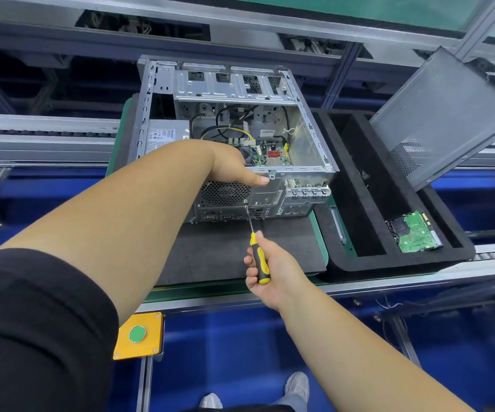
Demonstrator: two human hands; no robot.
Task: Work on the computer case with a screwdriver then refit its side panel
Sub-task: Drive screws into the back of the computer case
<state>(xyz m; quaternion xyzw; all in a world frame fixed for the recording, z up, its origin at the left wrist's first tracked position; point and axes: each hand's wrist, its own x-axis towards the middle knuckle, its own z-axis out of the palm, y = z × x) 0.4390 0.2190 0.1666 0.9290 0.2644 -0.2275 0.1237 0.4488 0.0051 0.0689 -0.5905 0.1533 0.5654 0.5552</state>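
An open silver computer case (308, 138) lies on its side on a dark mat, its inside with cables and a green board showing. My left hand (234, 169) grips the near top rim of the case, thumb along the rear panel, fingers hidden inside. My right hand (270, 267) holds a yellow and black screwdriver (258, 257). Its thin shaft points up, with the tip against the rear panel just right of the round fan grille (225, 193). The grey side panel (445, 117) leans upright at the right, behind a black foam tray.
The black foam tray (344, 203) right of the case holds a hard drive with a green circuit board (415, 233). A yellow box with a green button (138, 334) sits on the bench's front rail. Conveyor rails run left and right. My shoes show below.
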